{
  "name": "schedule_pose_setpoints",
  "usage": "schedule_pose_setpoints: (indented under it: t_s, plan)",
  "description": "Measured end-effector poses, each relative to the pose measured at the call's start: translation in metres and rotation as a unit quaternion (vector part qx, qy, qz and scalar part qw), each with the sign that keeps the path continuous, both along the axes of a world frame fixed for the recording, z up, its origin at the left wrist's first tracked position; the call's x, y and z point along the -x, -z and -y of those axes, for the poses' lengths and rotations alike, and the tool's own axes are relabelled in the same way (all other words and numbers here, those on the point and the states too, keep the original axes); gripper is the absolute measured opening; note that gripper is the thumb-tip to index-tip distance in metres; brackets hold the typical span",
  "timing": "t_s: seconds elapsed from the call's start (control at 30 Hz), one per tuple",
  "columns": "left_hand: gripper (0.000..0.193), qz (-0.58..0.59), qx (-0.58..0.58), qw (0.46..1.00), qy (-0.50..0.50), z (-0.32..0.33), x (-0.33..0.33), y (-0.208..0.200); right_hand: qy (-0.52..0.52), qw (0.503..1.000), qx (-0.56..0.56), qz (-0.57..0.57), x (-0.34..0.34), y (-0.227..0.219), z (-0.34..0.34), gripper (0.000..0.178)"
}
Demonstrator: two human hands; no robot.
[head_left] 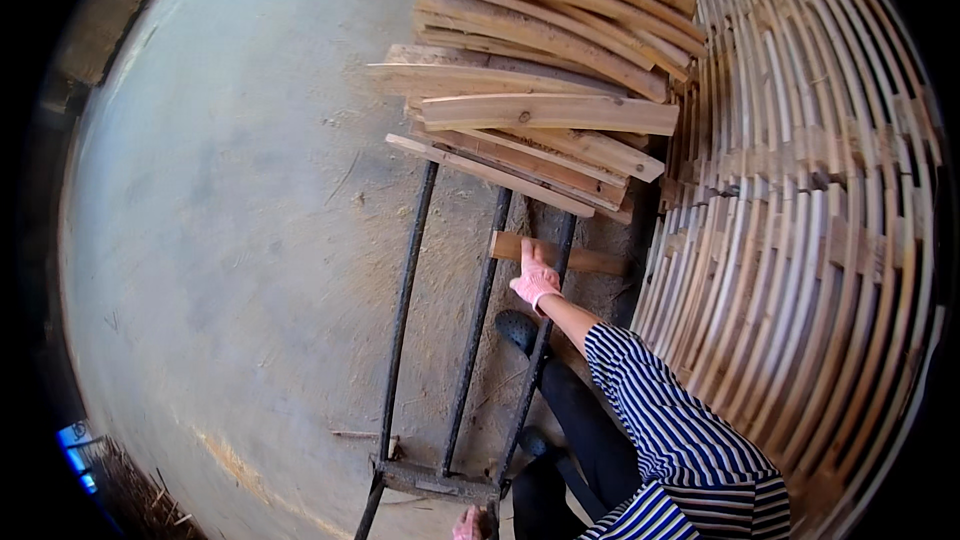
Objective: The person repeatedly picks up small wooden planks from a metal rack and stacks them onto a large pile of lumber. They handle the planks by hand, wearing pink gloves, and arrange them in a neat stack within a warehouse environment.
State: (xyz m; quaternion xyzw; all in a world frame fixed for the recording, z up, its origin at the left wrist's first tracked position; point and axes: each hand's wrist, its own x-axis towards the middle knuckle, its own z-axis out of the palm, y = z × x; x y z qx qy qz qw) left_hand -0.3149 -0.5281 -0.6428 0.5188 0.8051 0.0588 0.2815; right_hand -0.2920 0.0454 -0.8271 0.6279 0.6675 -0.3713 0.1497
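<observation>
My right hand, in a pink glove, reaches forward and grips a short wooden board. The board lies across two dark bars of a metal cart frame, and part of it is behind my fingers. At the lower edge, my left hand, also gloved in pink, is closed at the near end of the frame beside the crossbar; the picture cuts part of it off. Beyond my right hand, a loose pile of curved planks rests across the far end of the bars.
A tall stack of slatted wood stands close on my right. Concrete floor, dusted with sawdust, stretches to the left. My dark shoes are beside the cart's right bar. Wood scraps lie at the lower left.
</observation>
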Motion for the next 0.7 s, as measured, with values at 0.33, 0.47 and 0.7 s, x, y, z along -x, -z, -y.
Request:
schedule_pose_setpoints:
  t_s: [0.33, 0.47, 0.7]
  plan:
    - [0.061, 0.371, 0.187, 0.803, -0.427, -0.237, 0.053, 0.002, -0.248, 0.957, -0.070, -0.131, 0.047, 0.011, -0.025, 0.064]
    - [0.085, 0.156, -0.093, 0.936, -0.301, -0.293, 0.091, 0.098, -0.307, 0.927, 0.082, -0.198, 0.116, -0.173, -0.039, 0.068]
    - [0.074, 0.510, -0.181, 0.782, -0.309, -0.481, 0.153, 0.050, -0.222, 0.878, 0.025, -0.424, 0.094, -0.217, -0.148, 0.113]
